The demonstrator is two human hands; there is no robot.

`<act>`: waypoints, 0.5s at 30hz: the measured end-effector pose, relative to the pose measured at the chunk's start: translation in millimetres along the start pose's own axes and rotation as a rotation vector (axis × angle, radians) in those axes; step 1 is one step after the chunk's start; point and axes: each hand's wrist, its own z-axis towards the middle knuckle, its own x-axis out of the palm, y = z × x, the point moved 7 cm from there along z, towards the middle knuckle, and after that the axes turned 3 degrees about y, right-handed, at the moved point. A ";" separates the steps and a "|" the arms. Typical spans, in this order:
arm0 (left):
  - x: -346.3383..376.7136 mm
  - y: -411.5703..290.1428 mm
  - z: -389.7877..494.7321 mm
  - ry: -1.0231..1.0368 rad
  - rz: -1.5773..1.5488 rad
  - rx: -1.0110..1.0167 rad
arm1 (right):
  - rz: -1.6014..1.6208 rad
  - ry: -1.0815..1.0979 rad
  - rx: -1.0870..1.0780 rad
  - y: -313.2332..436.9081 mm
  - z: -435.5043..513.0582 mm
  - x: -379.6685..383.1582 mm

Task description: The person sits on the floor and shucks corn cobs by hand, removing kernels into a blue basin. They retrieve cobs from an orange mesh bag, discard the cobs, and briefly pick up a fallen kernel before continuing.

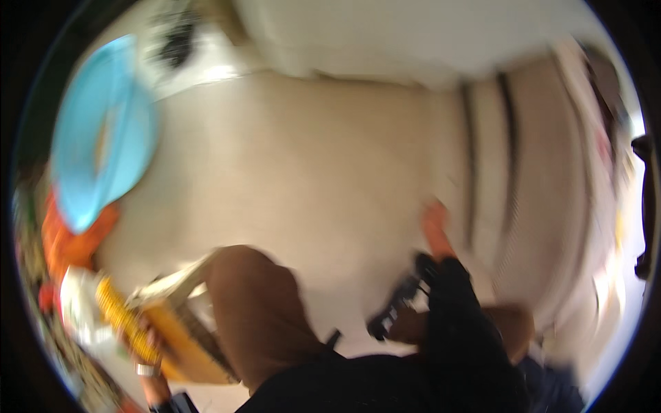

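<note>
My left hand (138,338) is wrapped around a yellow corn cob (121,315), low at the left of the head view. The cob is held tilted, its upper end sticking out past my fingers. A metal-looking band circles that wrist. Farther right, my right hand (436,222) reaches out from a dark sleeve above the pale floor (320,155). It is blurred, and I cannot make out its fingers or anything in them. Right beside the held cob is a yellow-brown box-like object (181,340), partly hidden by my bent knee (253,294).
A light-blue plastic basin (139,129) stands at the upper left with something indistinct in it. Below it are an orange cloth or bag (72,237) and a white plastic bag (82,310). Dark strips (508,134) run along the floor at the right. My shoe (392,310) is below my right hand.
</note>
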 end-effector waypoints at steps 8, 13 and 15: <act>10.6 -3.4 1.7 -0.141 -0.058 0.032 | 2.120 0.781 0.651 56.0 -5.7 -116.4; 18.6 -5.9 -20.8 -0.206 -0.213 0.022 | 2.263 1.100 0.560 119.5 -16.1 -248.9; 21.2 -7.6 -46.8 -0.158 -0.286 0.044 | 2.232 1.100 0.613 125.9 -17.7 -297.1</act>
